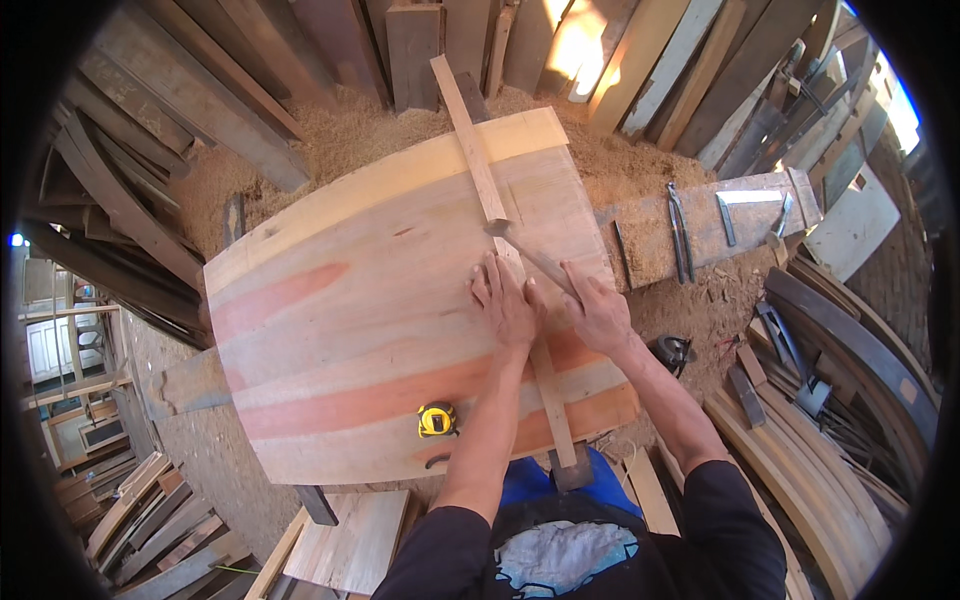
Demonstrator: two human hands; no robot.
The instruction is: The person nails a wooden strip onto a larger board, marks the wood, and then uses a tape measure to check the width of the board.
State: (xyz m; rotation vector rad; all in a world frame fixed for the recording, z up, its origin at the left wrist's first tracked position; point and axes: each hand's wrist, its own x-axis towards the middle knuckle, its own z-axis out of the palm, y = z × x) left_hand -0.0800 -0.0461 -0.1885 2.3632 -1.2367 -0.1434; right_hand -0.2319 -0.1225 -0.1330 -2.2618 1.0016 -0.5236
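Observation:
A long narrow wooden strip runs from far to near across a wide wooden panel. My left hand lies on the strip and panel, its fingers stretched out and apart. Whether a nail stands by the fingertips is too small to tell. My right hand is wrapped round the handle of a hammer. The hammer's head is over the strip, just beyond my left fingertips, and hides part of it. On the panel, left of my left forearm, sits a yellow and black tape measure.
At the right, a plank bears pincers and a try square. A dark power tool lies on the sawdust-covered ground. Boards lean along the far side. Curved timbers are stacked at the near right.

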